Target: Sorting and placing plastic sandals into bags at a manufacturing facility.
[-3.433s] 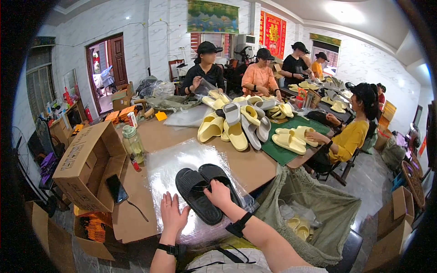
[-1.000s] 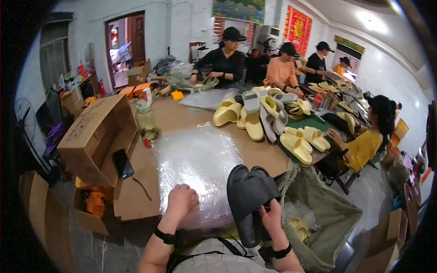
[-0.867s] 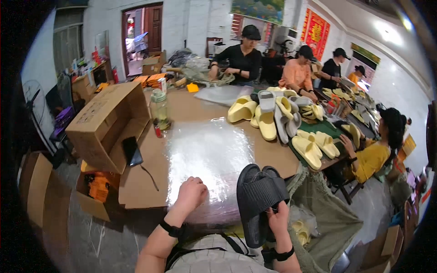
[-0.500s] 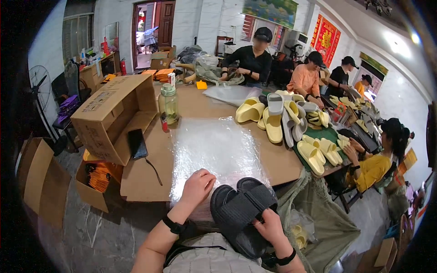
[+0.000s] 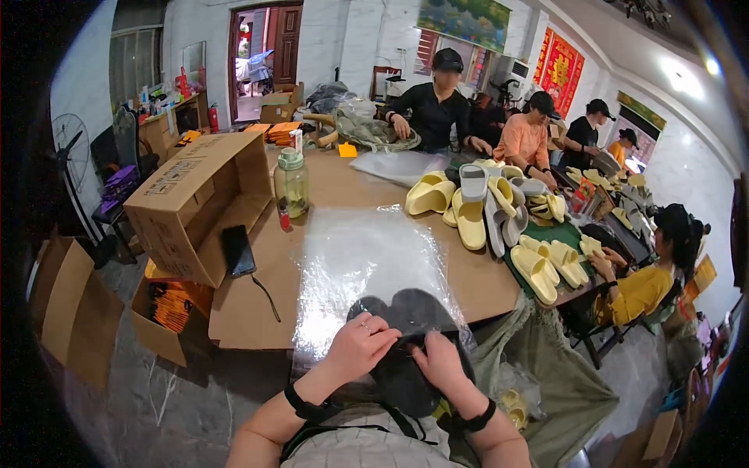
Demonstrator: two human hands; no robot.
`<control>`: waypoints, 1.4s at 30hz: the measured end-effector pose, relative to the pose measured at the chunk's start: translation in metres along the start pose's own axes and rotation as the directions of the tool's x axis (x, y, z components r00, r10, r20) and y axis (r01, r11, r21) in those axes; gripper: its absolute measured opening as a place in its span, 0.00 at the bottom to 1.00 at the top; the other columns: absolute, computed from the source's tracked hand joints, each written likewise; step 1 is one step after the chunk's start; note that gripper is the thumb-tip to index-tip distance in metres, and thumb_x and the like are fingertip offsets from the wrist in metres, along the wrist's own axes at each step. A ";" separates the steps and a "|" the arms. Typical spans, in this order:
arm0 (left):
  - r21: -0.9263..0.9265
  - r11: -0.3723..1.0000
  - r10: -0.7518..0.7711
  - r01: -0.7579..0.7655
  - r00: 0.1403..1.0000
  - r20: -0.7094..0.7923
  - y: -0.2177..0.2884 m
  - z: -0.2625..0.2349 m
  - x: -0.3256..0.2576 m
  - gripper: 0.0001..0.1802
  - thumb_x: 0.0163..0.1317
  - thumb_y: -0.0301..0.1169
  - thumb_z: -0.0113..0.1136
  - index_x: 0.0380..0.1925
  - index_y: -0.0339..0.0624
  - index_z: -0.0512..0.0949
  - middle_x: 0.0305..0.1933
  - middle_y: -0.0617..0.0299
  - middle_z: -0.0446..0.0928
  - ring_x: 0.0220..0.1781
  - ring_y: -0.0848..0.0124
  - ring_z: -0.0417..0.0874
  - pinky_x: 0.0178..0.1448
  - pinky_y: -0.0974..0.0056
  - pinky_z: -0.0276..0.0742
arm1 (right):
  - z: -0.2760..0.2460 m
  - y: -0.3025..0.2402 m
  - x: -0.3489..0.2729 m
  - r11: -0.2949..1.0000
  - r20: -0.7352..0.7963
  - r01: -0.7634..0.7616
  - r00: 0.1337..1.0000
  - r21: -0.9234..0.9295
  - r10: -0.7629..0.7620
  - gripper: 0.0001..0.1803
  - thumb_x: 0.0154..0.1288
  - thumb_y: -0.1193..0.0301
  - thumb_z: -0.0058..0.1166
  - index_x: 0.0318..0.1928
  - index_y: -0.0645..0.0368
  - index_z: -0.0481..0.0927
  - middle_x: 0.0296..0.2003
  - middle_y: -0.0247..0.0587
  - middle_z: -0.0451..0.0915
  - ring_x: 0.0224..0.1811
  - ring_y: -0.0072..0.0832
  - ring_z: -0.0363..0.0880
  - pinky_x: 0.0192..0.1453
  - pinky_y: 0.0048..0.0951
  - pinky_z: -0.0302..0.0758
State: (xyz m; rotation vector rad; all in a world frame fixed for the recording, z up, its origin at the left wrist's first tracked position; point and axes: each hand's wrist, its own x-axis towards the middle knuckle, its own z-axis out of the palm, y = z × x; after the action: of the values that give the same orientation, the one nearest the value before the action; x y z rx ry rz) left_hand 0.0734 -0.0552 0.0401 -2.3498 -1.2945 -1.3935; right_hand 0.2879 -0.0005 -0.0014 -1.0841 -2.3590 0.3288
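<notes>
At the left of the frame an open cardboard box (image 5: pixel 195 204) lies on its side on the desk (image 5: pixel 484 273), a black phone (image 5: pixel 238 249) leaning at its mouth. At lower centre, the left hand (image 5: pixel 360 349) and right hand (image 5: pixel 438 363) pinch the dark slippers (image 5: pixel 406 343) with curled fingers, at the near end of a clear plastic bag (image 5: pixel 367 257). The pair seems partly bagged, not sealed. To the right, yellow slippers (image 5: pixel 468 218) lie unbagged.
</notes>
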 end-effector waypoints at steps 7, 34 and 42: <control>-0.167 0.986 0.033 -0.022 0.998 0.060 0.017 -0.009 0.005 0.11 0.55 0.24 0.69 0.39 0.45 0.85 0.35 0.61 0.78 0.35 0.62 0.78 0.39 0.61 0.76 | 0.041 0.016 0.077 0.996 -0.147 -0.084 0.986 -0.032 0.079 0.14 0.63 0.65 0.57 0.37 0.64 0.71 0.37 0.59 0.76 0.41 0.56 0.77 0.46 0.52 0.74; 0.309 0.812 -0.537 0.495 0.841 0.065 -0.097 0.010 -0.051 0.36 0.70 0.47 0.52 0.72 0.40 0.60 0.74 0.33 0.57 0.75 0.38 0.57 0.76 0.44 0.53 | -0.040 -0.027 0.092 0.967 -0.257 -0.091 0.954 0.239 0.153 0.15 0.66 0.60 0.61 0.34 0.60 0.84 0.33 0.47 0.83 0.35 0.41 0.84 0.37 0.39 0.79; 0.313 0.813 -0.530 0.491 0.847 0.045 -0.097 0.014 -0.052 0.40 0.69 0.45 0.54 0.72 0.30 0.55 0.72 0.34 0.61 0.74 0.38 0.58 0.76 0.45 0.53 | 0.066 0.000 0.145 0.892 -0.188 -0.330 0.941 -0.309 0.283 0.28 0.60 0.48 0.63 0.38 0.64 0.78 0.37 0.49 0.79 0.42 0.43 0.83 0.41 0.39 0.83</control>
State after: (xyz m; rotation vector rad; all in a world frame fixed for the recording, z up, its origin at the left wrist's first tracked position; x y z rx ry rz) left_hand 0.0019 -0.0192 -0.0367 -1.9974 -2.1294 -1.0552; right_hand 0.1728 0.1092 -0.0052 -1.5957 -2.1638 -0.0476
